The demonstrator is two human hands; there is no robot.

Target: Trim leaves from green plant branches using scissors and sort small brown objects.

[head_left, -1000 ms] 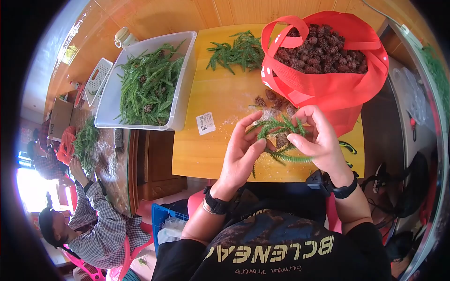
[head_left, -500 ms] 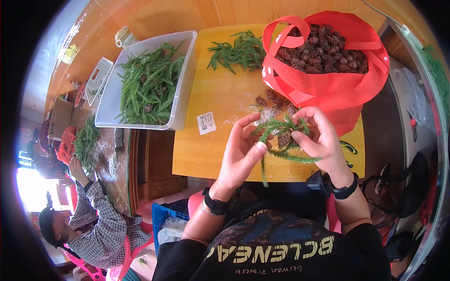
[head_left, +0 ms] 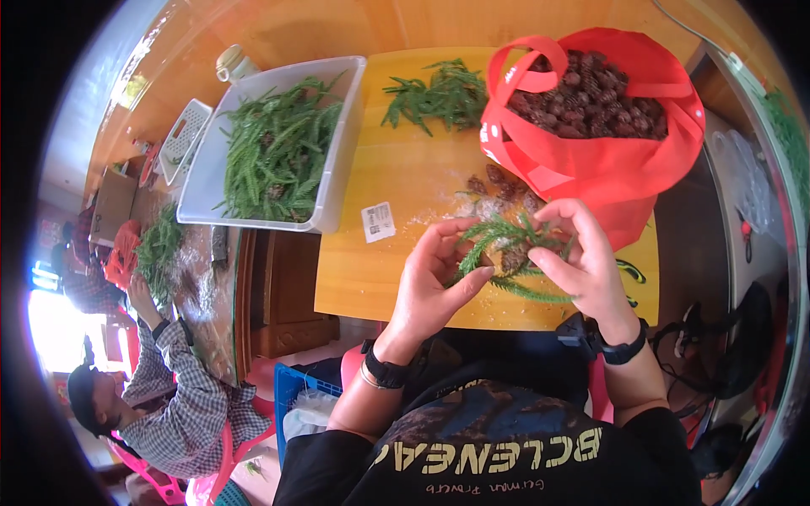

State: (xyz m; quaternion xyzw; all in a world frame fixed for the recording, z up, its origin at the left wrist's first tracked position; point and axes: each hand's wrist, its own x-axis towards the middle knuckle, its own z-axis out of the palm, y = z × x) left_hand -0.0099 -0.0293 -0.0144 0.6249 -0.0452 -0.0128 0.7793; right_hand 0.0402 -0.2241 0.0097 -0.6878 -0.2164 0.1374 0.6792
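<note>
Above the front part of the yellow table (head_left: 363,282), a green artificial pine sprig (head_left: 496,229) with a brown pine cone (head_left: 513,258) at its middle is held between both my hands. My left hand (head_left: 429,282) pinches its left side, the thumb bent in toward the fingers. On the other side, my right hand (head_left: 585,261) grips the sprig beside the cone, with thumb and fingertips closed on it. One green frond hangs below the cone toward my right palm. Several loose pine cones (head_left: 498,177) lie just beyond my hands, among white flakes.
A red bag (head_left: 599,164) full of pine cones stands at the back right. At the left sits a clear bin (head_left: 337,190) of green sprigs; more sprigs (head_left: 439,94) lie at the back. Black-and-yellow pliers (head_left: 631,271) rest near the right edge. A co-worker (head_left: 181,413) sits at the left table.
The sprig has turned slightly, and my left fingers have shifted along its left side. The frond that hung down at the left no longer hangs there. The whole view has shifted a little.
</note>
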